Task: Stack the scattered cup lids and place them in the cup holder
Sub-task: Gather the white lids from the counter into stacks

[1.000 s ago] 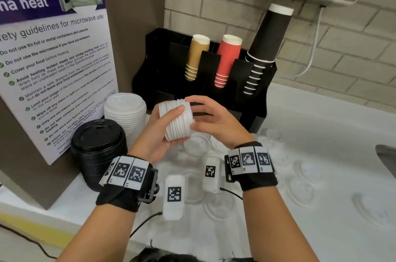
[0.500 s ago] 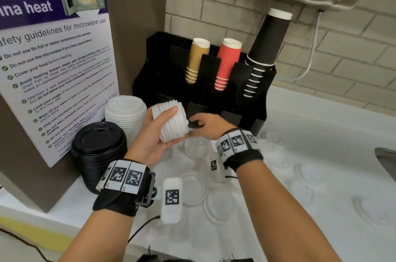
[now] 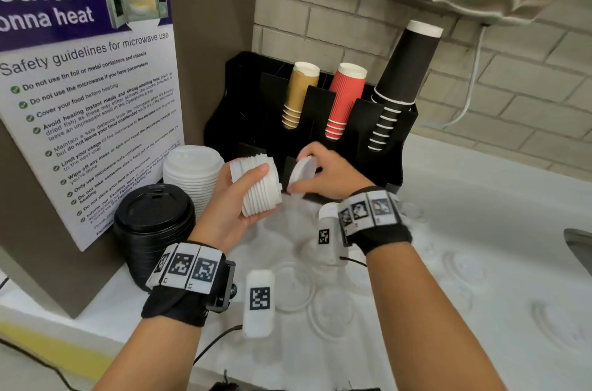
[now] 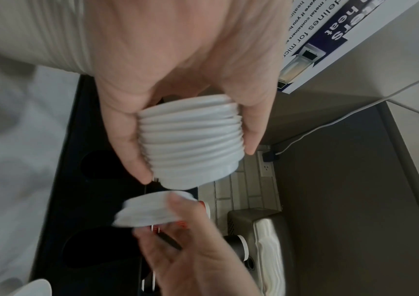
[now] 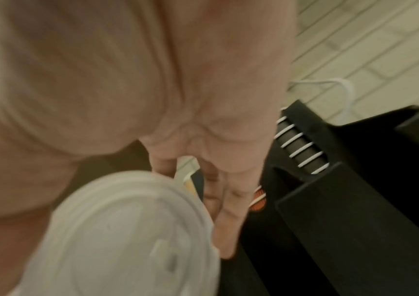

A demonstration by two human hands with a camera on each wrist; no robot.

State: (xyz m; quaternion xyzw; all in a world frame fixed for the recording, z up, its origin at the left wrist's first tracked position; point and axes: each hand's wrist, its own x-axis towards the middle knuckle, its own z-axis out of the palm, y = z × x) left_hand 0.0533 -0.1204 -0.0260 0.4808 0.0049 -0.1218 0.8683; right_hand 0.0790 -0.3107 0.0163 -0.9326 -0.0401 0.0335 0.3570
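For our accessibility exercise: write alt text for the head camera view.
A left hand grips a stack of white lids while the right hand brings one more lid toward it, before a black cup holder.

We count three cup stacks in the black cup holder [image 3: 307,121]: one tan [image 3: 299,96], one red [image 3: 344,99], one black [image 3: 403,77]. Left of the holder sit two lid piles, one white [image 3: 192,179], one black [image 3: 153,224]. In front of it, one stack of white lids [image 3: 258,187] held in one hand, roughly ten deep, plus one single lid [image 3: 302,171] in the other. Loose clear lids in front of it are too faint to count.
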